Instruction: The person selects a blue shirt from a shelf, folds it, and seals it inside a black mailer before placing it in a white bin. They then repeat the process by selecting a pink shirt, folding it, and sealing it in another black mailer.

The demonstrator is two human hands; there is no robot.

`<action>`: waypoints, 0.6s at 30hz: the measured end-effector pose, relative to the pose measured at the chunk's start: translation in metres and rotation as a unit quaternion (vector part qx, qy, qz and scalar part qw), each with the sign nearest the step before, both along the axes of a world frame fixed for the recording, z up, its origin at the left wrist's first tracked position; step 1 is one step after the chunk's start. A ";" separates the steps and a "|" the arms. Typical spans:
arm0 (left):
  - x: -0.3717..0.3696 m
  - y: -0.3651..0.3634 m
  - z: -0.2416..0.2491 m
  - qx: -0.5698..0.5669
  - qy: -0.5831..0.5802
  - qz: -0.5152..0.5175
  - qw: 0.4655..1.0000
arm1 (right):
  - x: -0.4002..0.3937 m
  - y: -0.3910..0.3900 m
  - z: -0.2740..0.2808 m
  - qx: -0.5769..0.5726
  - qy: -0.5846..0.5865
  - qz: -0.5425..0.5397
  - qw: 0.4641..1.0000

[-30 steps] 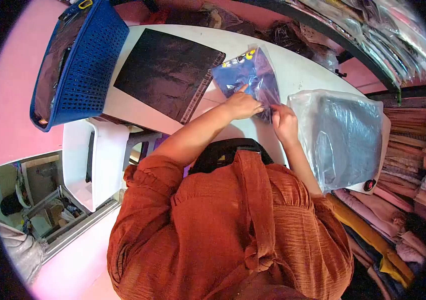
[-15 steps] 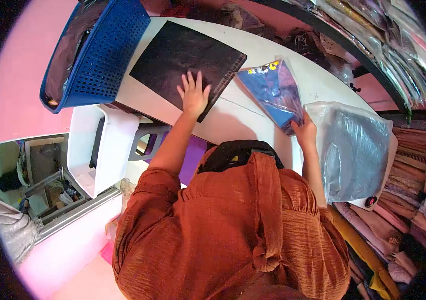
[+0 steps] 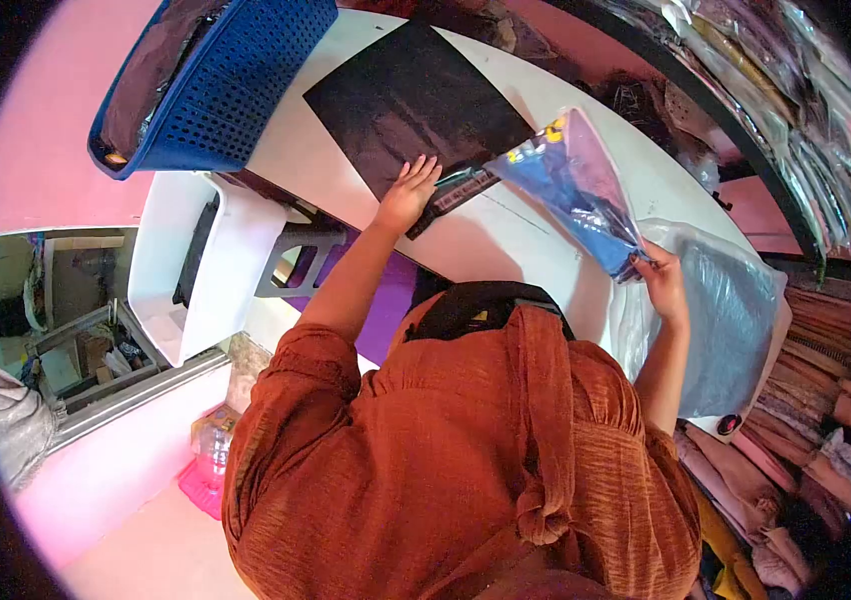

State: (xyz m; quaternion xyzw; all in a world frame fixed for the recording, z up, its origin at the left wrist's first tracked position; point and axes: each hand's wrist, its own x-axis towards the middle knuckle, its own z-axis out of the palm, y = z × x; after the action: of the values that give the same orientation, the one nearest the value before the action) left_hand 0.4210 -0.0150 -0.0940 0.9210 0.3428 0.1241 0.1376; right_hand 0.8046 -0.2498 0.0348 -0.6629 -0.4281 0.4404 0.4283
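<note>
A flat black plastic bag (image 3: 416, 105) lies on the white table (image 3: 486, 235). My left hand (image 3: 409, 196) rests at its near edge, fingers stretched out over the border by the bag's opening, which gapes slightly. In my right hand (image 3: 662, 280), the fingers are closed on the lower end of a clear plastic packet (image 3: 581, 190) with blue contents and yellow marks at the top. The packet's upper left corner is beside the right end of the black bag's opening. Under and behind my right wrist lies a large translucent plastic package (image 3: 726, 310).
A blue perforated basket (image 3: 226, 95) stands at the table's upper left, above a white plastic bin (image 3: 241, 235). Folded fabrics (image 3: 796, 390) are stacked at the right. A dark shelf edge (image 3: 716, 115) with plastic-wrapped items (image 3: 796, 90) runs along the upper right.
My right hand has moved right, and the packet is lifted and tilted. My left hand has slid down to the black bag's edge, where the opening now gapes slightly. The view has shifted.
</note>
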 end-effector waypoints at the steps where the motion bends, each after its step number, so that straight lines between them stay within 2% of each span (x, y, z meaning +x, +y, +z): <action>1: 0.000 0.001 -0.002 0.003 -0.013 -0.008 1.000 | 0.000 0.000 0.004 -0.045 0.023 0.024 0.998; 8: 0.006 -0.002 0.028 -0.088 -0.017 0.035 0.995 | -0.009 0.017 0.002 -0.086 0.010 0.132 0.988; 11: 0.001 0.007 0.036 -0.150 -0.020 0.013 0.988 | -0.006 0.027 -0.010 -0.061 0.013 0.188 0.980; 13: -0.004 0.017 0.039 -0.205 -0.070 -0.017 0.976 | -0.009 0.038 -0.007 -0.072 0.051 0.229 0.969; 18: -0.005 0.032 0.078 -0.134 -0.163 -0.017 0.977 | -0.026 0.073 -0.018 -0.095 0.108 0.250 0.958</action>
State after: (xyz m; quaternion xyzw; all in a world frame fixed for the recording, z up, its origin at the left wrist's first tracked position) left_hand 0.4159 0.0171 -0.0165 0.8670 0.3136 0.2232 0.3164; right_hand 0.7788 -0.1772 0.0172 -0.5212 -0.4872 0.6409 0.2833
